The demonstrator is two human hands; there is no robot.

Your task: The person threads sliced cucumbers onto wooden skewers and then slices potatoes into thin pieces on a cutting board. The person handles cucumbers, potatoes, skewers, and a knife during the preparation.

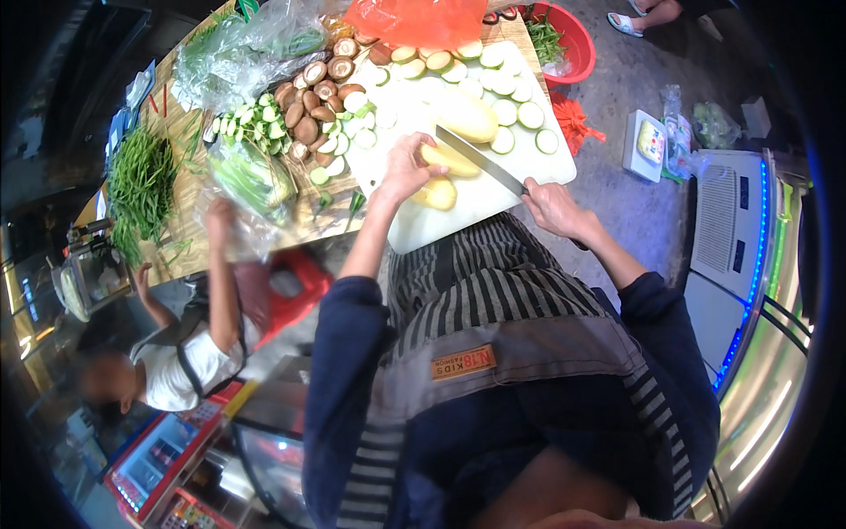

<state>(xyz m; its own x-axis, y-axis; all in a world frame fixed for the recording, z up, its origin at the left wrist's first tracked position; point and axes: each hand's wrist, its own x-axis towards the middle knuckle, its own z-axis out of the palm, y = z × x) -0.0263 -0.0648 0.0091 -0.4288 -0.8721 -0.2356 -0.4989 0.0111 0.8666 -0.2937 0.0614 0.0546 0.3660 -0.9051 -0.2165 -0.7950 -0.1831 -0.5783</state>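
My right hand (555, 206) grips the handle of a kitchen knife (482, 162), its blade slanting across the cutting board. My left hand (406, 165) holds a peeled yellow potato (456, 162) beside the blade, fingertips on its left end. Whether the blade has entered the potato, I cannot tell. Nearer to me lies another peeled piece (436, 194), partly behind my left wrist. Beyond the knife rests a larger peeled potato (468, 118). All of these are on a white plastic cutting board (423, 231). Round zucchini slices (531, 115) are spread over its far and right parts.
Shiitake mushrooms (306, 129) and cut green vegetable pieces (250, 122) sit left of the board. Bagged greens (251, 178) and loose leafy greens (142, 178) lie farther left, near another person's hand (220, 221). An orange plastic bag (423, 23) touches the board's far side. A red basin (580, 46) stands right.
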